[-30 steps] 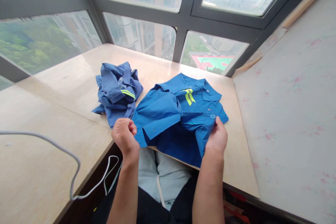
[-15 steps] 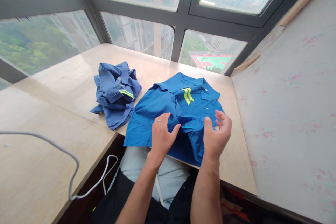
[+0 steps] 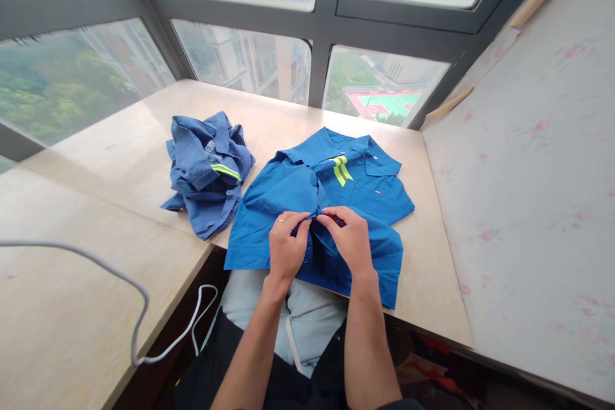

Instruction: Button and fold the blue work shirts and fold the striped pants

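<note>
A bright blue work jacket [image 3: 283, 186] with a yellow-green reflective strip lies spread in front of me, its collar toward the window. My left hand [image 3: 288, 246] pinches the front edge of the jacket near its middle. Close beside it, my right hand [image 3: 348, 237] pinches the other front edge, and the fingertips of both hands nearly meet. Whether a button sits between the fingers is hidden. The jacket's lower hem hangs slightly over the table's front edge, above my lap.
A crumpled, duller blue garment [image 3: 204, 173] with a reflective strip lies left of the jacket. A white cable [image 3: 110, 272] loops over the left part of the wooden tabletop [image 3: 62, 224]. Windows stand behind, and a floral-papered wall [image 3: 528, 205] bounds the right side.
My right hand has moved left from the jacket's right side to meet my left hand. Both hands have gone from loosely open to pinching the front edges. The jacket's right front now lies flatter.
</note>
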`<action>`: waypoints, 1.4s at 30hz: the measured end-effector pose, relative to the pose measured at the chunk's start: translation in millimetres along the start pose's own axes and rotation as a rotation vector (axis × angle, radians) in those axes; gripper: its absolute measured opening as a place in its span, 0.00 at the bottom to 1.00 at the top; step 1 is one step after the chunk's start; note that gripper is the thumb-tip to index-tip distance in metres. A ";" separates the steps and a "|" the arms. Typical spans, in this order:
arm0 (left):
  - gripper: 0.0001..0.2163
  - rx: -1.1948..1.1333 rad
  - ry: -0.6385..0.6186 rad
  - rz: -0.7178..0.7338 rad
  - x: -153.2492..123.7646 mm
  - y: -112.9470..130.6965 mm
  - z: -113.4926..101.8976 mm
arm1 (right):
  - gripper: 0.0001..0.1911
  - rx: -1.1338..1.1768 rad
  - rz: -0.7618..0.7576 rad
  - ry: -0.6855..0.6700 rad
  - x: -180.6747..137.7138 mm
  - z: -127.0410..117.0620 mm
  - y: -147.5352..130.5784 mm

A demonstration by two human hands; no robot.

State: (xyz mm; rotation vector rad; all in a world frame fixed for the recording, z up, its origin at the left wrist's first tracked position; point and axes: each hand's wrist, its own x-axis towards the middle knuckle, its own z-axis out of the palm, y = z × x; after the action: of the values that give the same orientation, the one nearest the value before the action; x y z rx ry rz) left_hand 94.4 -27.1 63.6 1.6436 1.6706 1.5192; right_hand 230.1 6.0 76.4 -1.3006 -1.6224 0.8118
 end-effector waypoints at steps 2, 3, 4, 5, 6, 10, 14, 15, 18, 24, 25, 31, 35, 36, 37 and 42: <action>0.07 -0.021 -0.003 -0.022 0.8 1.3 -2.5 | 0.08 0.059 0.012 -0.001 -0.1 -1.5 0.9; 0.07 -0.024 -0.008 -0.035 1.4 1.9 -3.8 | 0.08 0.085 0.016 0.000 -0.4 -2.3 0.3; 0.06 -0.024 -0.016 -0.051 2.0 2.3 -5.2 | 0.09 0.111 0.023 -0.003 -0.6 -3.0 -0.6; 0.06 -0.022 -0.029 -0.069 2.7 2.6 -6.7 | 0.09 0.135 0.031 -0.009 -0.8 -3.6 -1.5; 0.06 -0.017 -0.046 -0.087 3.2 3.0 -8.2 | 0.10 0.156 0.040 -0.022 -0.9 -4.0 -2.4; 0.06 0.029 -0.126 -0.108 3.2 8.5 -13.2 | 0.11 0.217 0.075 -0.085 -0.6 -5.2 -4.4; 0.13 0.060 -0.115 -0.052 1.4 19.1 -13.5 | 0.10 0.270 0.091 -0.118 -0.3 -7.0 -5.6; 0.13 0.060 -0.110 -0.038 1.4 20.9 -13.1 | 0.10 0.282 0.092 -0.128 -0.5 -7.6 -5.6; 0.07 0.033 -0.110 -0.021 2.5 21.9 -12.8 | 0.10 0.306 0.097 -0.155 -1.7 -9.2 -4.5; 0.09 0.103 -0.099 0.055 5.1 14.6 -14.3 | 0.09 0.338 0.127 -0.182 -3.7 -9.5 -0.5; 0.09 0.124 -0.093 0.060 5.1 13.8 -14.2 | 0.09 0.340 0.131 -0.189 -3.7 -9.8 0.1; 0.10 0.186 -0.102 0.048 2.6 15.3 -11.2 | 0.08 0.197 0.043 -0.120 -2.0 -13.6 -0.2; 0.09 0.187 -0.054 -0.008 0.0 18.9 -9.0 | 0.05 -0.034 -0.118 -0.004 -1.2 -11.7 -6.9; 0.09 0.181 -0.038 -0.027 -0.6 19.8 -8.7 | 0.05 -0.087 -0.148 0.034 -1.3 -10.7 -9.0; 0.09 0.173 -0.025 -0.047 -1.0 20.6 -8.5 | 0.04 -0.131 -0.170 0.072 -1.5 -9.8 -11.0; 0.09 0.148 0.003 -0.109 -2.3 23.4 -8.4 | 0.06 -0.146 -0.218 0.011 -5.2 -9.1 -20.5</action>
State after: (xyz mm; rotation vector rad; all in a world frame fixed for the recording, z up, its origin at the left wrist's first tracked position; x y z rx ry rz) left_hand 99.7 -38.4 85.1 1.5931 1.8814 1.3766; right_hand 230.6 -4.2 97.0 -1.1982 -1.8049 0.5619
